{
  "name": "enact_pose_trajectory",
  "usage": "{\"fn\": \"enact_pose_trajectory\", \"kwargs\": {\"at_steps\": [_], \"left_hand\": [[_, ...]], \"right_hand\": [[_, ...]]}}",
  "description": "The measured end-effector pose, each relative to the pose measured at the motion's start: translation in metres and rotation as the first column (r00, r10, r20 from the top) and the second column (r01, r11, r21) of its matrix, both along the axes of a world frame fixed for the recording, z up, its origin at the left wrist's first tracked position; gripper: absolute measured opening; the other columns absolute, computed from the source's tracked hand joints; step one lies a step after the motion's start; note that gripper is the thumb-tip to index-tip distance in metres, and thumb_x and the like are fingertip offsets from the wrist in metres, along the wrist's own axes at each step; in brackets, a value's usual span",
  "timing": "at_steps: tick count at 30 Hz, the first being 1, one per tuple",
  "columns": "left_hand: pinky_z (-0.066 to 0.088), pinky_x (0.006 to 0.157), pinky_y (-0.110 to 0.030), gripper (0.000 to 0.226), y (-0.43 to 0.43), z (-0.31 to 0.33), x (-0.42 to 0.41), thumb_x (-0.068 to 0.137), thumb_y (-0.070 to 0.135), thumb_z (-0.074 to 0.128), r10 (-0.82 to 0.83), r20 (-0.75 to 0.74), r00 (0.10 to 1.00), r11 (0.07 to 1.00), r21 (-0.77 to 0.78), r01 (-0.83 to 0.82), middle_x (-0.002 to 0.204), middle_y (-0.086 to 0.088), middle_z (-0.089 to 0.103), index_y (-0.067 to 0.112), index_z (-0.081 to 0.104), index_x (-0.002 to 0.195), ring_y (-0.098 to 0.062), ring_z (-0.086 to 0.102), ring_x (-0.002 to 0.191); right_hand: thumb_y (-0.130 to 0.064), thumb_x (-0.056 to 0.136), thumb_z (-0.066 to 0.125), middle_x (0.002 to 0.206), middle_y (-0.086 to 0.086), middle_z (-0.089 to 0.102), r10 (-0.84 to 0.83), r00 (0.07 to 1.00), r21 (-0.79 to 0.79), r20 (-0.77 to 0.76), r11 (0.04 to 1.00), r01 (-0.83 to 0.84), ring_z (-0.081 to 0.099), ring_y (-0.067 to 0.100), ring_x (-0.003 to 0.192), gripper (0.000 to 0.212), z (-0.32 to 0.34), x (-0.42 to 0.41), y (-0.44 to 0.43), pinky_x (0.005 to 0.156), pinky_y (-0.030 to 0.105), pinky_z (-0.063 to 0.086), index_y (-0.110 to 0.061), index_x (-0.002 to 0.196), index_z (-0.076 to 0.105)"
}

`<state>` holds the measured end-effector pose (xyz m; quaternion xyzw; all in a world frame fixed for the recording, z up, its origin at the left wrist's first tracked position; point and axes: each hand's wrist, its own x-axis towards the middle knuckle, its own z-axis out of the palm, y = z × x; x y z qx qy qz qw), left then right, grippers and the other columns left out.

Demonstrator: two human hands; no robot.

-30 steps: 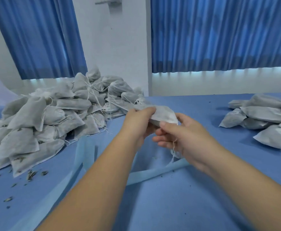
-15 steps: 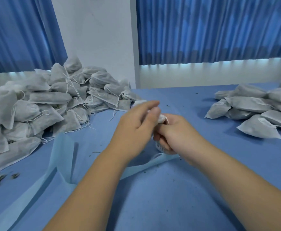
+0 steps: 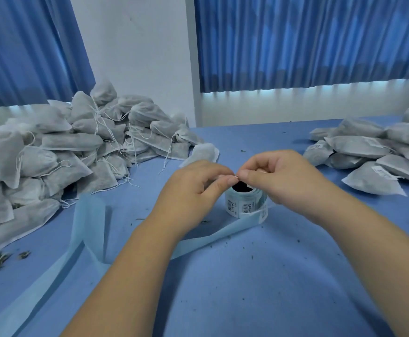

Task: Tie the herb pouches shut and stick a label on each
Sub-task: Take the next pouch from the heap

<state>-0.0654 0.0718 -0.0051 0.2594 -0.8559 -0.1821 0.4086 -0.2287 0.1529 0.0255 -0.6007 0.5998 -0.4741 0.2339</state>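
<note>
A roll of barcode labels (image 3: 244, 204) stands on the blue table (image 3: 247, 276), its pale blue backing strip (image 3: 205, 239) trailing off to the left. My left hand (image 3: 196, 188) and my right hand (image 3: 280, 178) meet just above the roll. Their thumbs and forefingers pinch a small thin piece, apparently a label (image 3: 236, 176), between them. One white herb pouch (image 3: 202, 153) lies flat on the table just behind my left hand, touched by neither hand.
A big heap of white drawstring pouches (image 3: 65, 152) fills the left side. A smaller pile of labelled pouches (image 3: 373, 154) lies at the right. Herb crumbs (image 3: 0, 257) dot the cloth. Blue curtains (image 3: 308, 40) hang behind.
Both hands held a pouch a second ago. It now lies on the table behind them, and the hands have come together over the label roll, pinching at a label.
</note>
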Motion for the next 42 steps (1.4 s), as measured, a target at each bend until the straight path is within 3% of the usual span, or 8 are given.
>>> {"fn": "enact_pose_trajectory", "kwargs": {"at_steps": [5,12,17,26,29,34,38,42], "left_hand": [[0.036,0.063,-0.010,0.020,0.011,0.005,-0.005,0.091,0.031,0.054,0.046,-0.006,0.999,0.991,-0.126,-0.047,0.068,0.011,0.057,0.020,0.066,0.079,0.000,0.050,0.071],[0.042,0.065,-0.014,0.021,0.025,0.021,-0.004,0.087,0.030,0.051,-0.005,-0.311,0.950,0.971,0.225,0.078,0.067,0.015,0.061,0.027,0.063,0.070,-0.002,0.054,0.067],[0.038,0.059,-0.011,0.026,0.030,0.035,0.009,0.084,0.037,0.056,-0.074,-0.175,0.982,0.957,0.264,0.119,0.059,0.011,0.055,0.027,0.069,0.063,-0.001,0.048,0.059],[0.043,0.058,-0.017,0.027,0.032,0.041,0.009,0.088,0.023,0.060,-0.101,-0.557,0.824,0.873,0.347,0.342,0.061,0.010,0.063,0.003,0.073,0.078,-0.008,0.051,0.055],[0.044,0.063,-0.014,0.018,0.030,0.036,0.007,0.089,0.023,0.063,0.003,-0.457,0.889,0.964,0.237,0.119,0.063,0.008,0.065,0.014,0.074,0.078,-0.001,0.057,0.063],[0.047,0.071,-0.036,0.020,0.031,0.032,0.007,0.090,0.027,0.058,0.005,-0.186,0.982,1.000,-0.021,-0.009,0.072,-0.005,0.064,0.026,0.073,0.078,-0.020,0.058,0.075],[0.041,0.065,-0.033,0.030,0.034,0.035,0.011,0.089,0.031,0.055,-0.015,-0.124,0.992,1.000,-0.011,0.014,0.069,-0.009,0.059,0.009,0.073,0.078,-0.020,0.052,0.069],[0.042,0.064,-0.032,0.022,0.040,0.038,0.013,0.081,0.040,0.058,-0.005,-0.071,0.997,0.990,0.137,0.015,0.073,-0.015,0.064,0.027,0.074,0.076,-0.023,0.054,0.069]], "right_hand": [[-0.019,0.090,0.063,0.046,-0.010,0.046,-0.085,0.991,-0.183,-0.099,0.981,0.066,0.036,0.005,0.046,0.021,-0.004,0.009,-0.002,0.047,0.017,0.032,-0.023,0.069,0.066],[-0.021,0.090,0.064,0.045,-0.012,0.035,-0.162,0.985,-0.364,-0.067,0.923,0.127,0.035,0.006,0.046,0.018,-0.003,0.008,-0.001,0.047,0.013,0.031,-0.024,0.073,0.063],[-0.021,0.091,0.064,0.046,-0.009,0.036,-0.155,0.988,-0.412,-0.007,0.900,0.138,0.033,0.007,0.045,0.017,-0.005,0.014,0.000,0.045,0.014,0.030,-0.024,0.075,0.063],[-0.018,0.092,0.063,0.049,-0.009,0.036,-0.069,0.989,-0.424,-0.130,0.905,0.007,0.035,0.010,0.048,0.017,-0.009,0.035,0.003,0.047,0.016,0.026,-0.026,0.078,0.067],[-0.017,0.091,0.064,0.050,-0.012,0.042,-0.105,0.972,-0.411,-0.208,0.912,0.010,0.040,0.009,0.051,0.012,-0.008,0.033,0.006,0.050,0.016,0.025,-0.015,0.081,0.069],[-0.014,0.088,0.062,0.053,-0.023,0.047,-0.165,0.944,-0.468,-0.286,0.883,0.013,0.044,0.002,0.056,0.013,-0.001,0.026,0.012,0.054,0.013,0.029,-0.015,0.076,0.067],[-0.017,0.084,0.061,0.054,-0.030,0.047,-0.193,0.929,-0.526,-0.317,0.850,-0.003,0.045,-0.002,0.058,0.013,0.004,0.024,0.017,0.057,0.010,0.032,-0.016,0.074,0.067],[-0.017,0.083,0.065,0.054,-0.028,0.047,-0.215,0.934,-0.536,-0.284,0.843,0.031,0.045,0.000,0.058,0.010,0.007,0.019,0.018,0.058,0.009,0.033,-0.017,0.075,0.070]]}}
